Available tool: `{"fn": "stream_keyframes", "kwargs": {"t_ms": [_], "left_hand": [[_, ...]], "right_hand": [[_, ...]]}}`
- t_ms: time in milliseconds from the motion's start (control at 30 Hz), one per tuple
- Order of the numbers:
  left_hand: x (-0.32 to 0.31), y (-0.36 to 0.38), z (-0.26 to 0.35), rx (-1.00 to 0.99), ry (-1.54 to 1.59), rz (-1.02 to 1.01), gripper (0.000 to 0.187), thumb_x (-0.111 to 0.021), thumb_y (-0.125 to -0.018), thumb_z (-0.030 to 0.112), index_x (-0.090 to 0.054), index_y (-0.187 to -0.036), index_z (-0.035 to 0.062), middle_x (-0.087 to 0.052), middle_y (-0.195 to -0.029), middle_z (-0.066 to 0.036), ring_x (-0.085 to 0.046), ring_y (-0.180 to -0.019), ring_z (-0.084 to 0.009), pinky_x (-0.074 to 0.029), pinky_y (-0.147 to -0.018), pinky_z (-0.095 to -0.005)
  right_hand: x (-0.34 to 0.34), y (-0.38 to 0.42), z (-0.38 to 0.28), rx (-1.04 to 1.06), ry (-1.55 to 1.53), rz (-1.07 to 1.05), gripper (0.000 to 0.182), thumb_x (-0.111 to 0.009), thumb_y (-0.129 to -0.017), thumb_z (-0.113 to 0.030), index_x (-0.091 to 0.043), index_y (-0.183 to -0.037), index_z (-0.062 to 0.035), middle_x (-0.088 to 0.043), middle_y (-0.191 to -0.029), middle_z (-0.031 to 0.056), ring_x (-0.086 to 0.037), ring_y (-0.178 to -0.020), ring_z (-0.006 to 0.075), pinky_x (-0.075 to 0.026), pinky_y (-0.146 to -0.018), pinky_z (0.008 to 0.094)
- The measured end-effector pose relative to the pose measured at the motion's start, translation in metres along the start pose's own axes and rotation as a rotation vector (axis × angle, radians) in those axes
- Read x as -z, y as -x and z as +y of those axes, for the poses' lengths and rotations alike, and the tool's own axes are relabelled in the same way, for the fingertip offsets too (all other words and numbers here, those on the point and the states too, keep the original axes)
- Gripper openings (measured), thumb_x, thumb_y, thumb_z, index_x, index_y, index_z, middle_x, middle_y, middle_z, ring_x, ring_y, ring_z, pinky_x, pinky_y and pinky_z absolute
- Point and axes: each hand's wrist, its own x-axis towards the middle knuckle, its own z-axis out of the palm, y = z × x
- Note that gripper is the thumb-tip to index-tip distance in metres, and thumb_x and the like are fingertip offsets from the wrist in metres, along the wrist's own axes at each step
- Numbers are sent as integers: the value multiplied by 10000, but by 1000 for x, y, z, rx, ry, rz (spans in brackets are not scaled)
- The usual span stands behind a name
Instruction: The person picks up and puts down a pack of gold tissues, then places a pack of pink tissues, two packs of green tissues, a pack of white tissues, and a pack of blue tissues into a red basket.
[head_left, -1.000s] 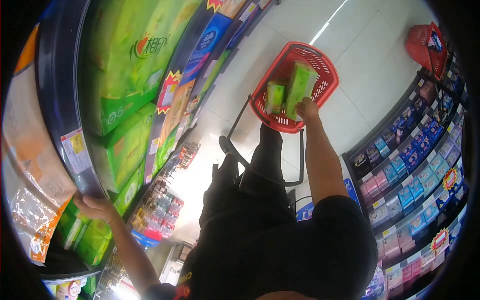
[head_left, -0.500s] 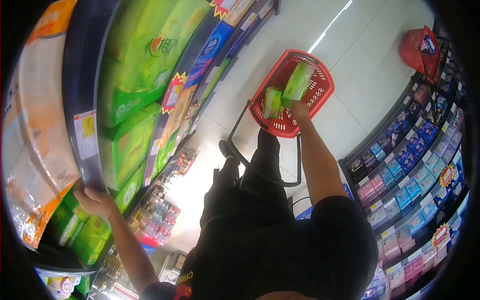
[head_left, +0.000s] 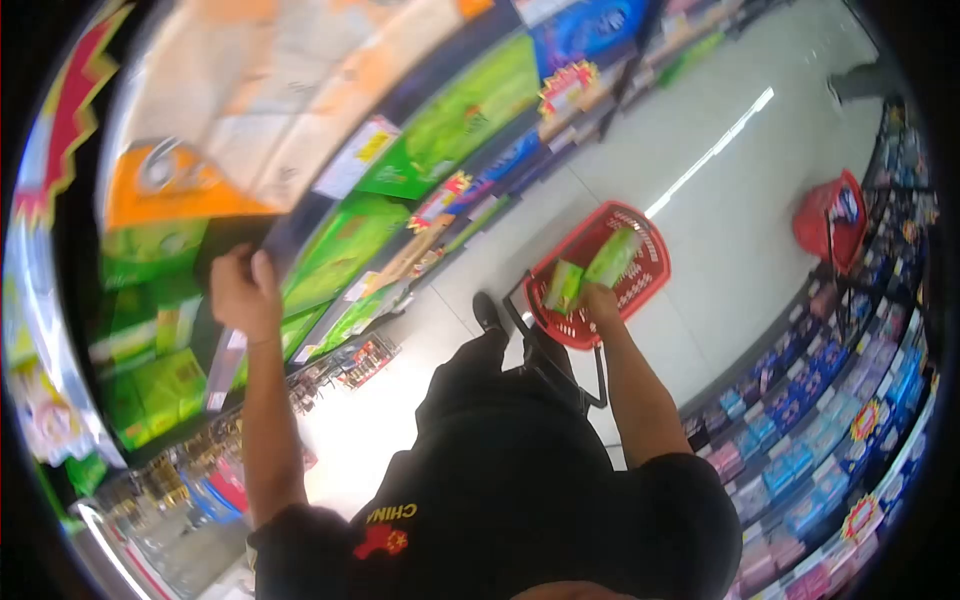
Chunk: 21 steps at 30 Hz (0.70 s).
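My left hand [head_left: 245,292] is at the dark front edge of a shelf [head_left: 288,238], its fingers curled round the edge and its thumb raised. Just above it sits a large orange-and-cream pack [head_left: 190,190] marked with a 6, and green packs [head_left: 165,395] fill the shelf below. Lower right, my right hand [head_left: 601,305] reaches into a red shopping basket [head_left: 652,305] on the floor. Its fingers, partly hidden, close on the near end of a long green tissue pack [head_left: 613,257]. A smaller green pack [head_left: 564,286] lies beside it in the basket.
Another red basket [head_left: 832,222] stands by the right-hand shelves [head_left: 800,455], which hold rows of small blue and pink packs. A person's leg [head_left: 865,85] shows far up the aisle. Tiled floor [head_left: 720,190] runs between the shelves.
The view has turned, and the basket appears lower. My left hand appears higher and farther right, still at a shelf edge. My right hand stays in the basket at the long pack's near end.
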Motion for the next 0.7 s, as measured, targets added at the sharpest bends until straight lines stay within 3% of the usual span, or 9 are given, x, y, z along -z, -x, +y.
{"fn": "stream_keyframes", "kwargs": {"t_ms": [67, 167, 267, 367, 433, 500, 567, 600, 700], "left_hand": [[9, -6, 7, -27, 4, 23, 162, -698, -837, 243, -677, -894, 93, -594, -771, -61, -583, -671, -250, -470, -606, -362], [13, -5, 2, -33, 17, 31, 158, -702, -832, 252, -669, -875, 104, -588, -758, -53, -579, -666, -247, -465, -595, -364], [15, -4, 0, -47, 20, 44, 168, -710, -825, 269, -663, -862, 111, -582, -749, -49, -579, -664, -246, -466, -591, -365], [19, -2, -4, -31, 28, 36, 186, -724, -814, 293, -656, -847, 124, -581, -749, -40, -577, -656, -240, -467, -579, -361], [22, -2, -5, -23, 46, 46, 182, -733, -807, 289, -654, -843, 129, -579, -747, -37, -573, -650, -237, -464, -569, -359], [30, -6, 0, 63, 165, 51, 199, -735, -816, 259, -668, -897, 89, -599, -790, -50, -593, -677, -224, -480, -589, -325], [34, -12, 5, 207, 361, 99, 210, -725, -830, 235, -675, -937, 62, -608, -824, -58, -604, -699, -210, -488, -607, -303], [35, -13, 2, 327, 501, 41, 314, -713, -841, 225, -655, -1081, 30, -620, -972, -83, -613, -808, -200, -497, -674, -296], [44, -38, 8, 327, 721, 180, 445, -724, -828, 229, -604, -1207, 28, -595, -1100, -112, -592, -918, -210, -495, -741, -323]], "right_hand": [[12, 12, -9, 5, 44, -78, 254, -572, -918, -268, -646, -919, -25, -621, -732, 56, -586, -576, 162, -453, -500, 289], [1, 33, -37, -75, -72, 9, 198, -565, -922, -219, -647, -944, -40, -626, -755, 49, -568, -577, 143, -431, -498, 278], [-11, 43, -65, -39, -97, -28, 222, -581, -916, -224, -643, -1005, -30, -637, -784, 55, -600, -647, 151, -473, -565, 274], [-32, 56, -77, 114, 71, -114, 273, -589, -917, -243, -633, -1074, -24, -644, -834, 68, -622, -710, 166, -500, -629, 278], [-46, 77, -83, 90, 160, -202, 318, -579, -925, -282, -627, -1104, -23, -662, -931, 80, -640, -795, 184, -518, -698, 296], [-60, 96, -76, 180, 198, -305, 318, -576, -933, -302, -636, -1091, -33, -665, -934, 83, -637, -824, 181, -509, -706, 293], [-67, 123, -76, 161, 440, -371, 330, -576, -945, -336, -650, -1069, -39, -665, -919, 83, -630, -837, 170, -504, -732, 306], [-69, 114, -50, 174, 441, -378, 339, -569, -951, -355, -660, -1043, -42, -662, -901, 79, -623, -837, 161, -499, -744, 306], [-67, 114, -23, 192, 566, -391, 377, -553, -958, -399, -678, -999, -46, -660, -877, 66, -613, -827, 147, -491, -758, 306]]}}
